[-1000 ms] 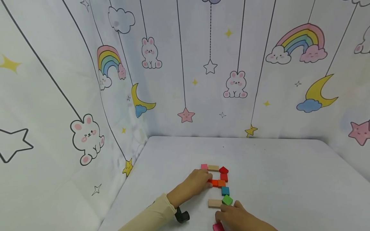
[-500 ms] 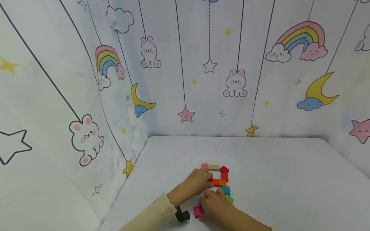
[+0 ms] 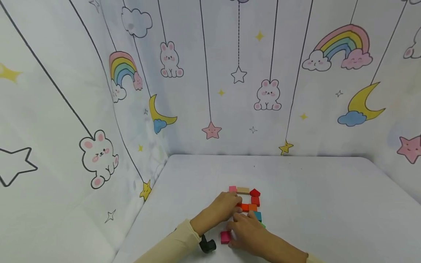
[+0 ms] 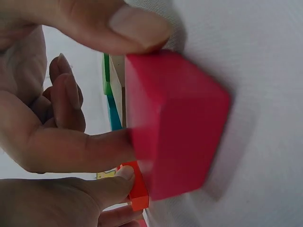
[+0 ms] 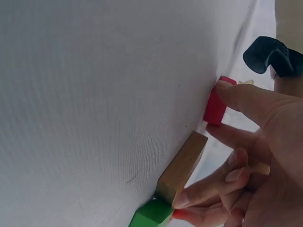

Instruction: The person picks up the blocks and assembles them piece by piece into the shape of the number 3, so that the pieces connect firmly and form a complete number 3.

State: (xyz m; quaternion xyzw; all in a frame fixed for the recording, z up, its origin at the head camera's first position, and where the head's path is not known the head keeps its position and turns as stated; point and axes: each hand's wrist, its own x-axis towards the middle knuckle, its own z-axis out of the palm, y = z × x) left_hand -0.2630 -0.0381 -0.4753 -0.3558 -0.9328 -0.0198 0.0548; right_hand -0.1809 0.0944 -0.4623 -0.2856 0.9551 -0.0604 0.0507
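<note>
My right hand [image 3: 250, 233] pinches a crimson block [image 3: 225, 237] between thumb and index finger, low on the white table. In the left wrist view this block [image 4: 184, 127] looms large with the thumb on its top edge. Another finger of that hand touches a plain wooden block [image 5: 182, 170] in the right wrist view; a green block [image 5: 152, 215] adjoins it. Further up, my left hand [image 3: 219, 210] pinches an orange-red block [image 4: 138, 191] at the left end of a short row. Its fingers partly hide that block in the head view.
An orange block [image 3: 252, 208] and a blue block [image 3: 258, 216] continue the winding line. Above them are a red block [image 3: 255, 201], a red pentagonal block [image 3: 254, 193], a wooden block [image 3: 243, 190] and a pink block [image 3: 232, 189]. A black wrist camera [image 3: 208, 245] sits beside the left sleeve.
My right hand has carried the crimson block leftward and slightly up from the bottom edge, now covering the lower wooden block and part of the green one. The left hand stays put.
</note>
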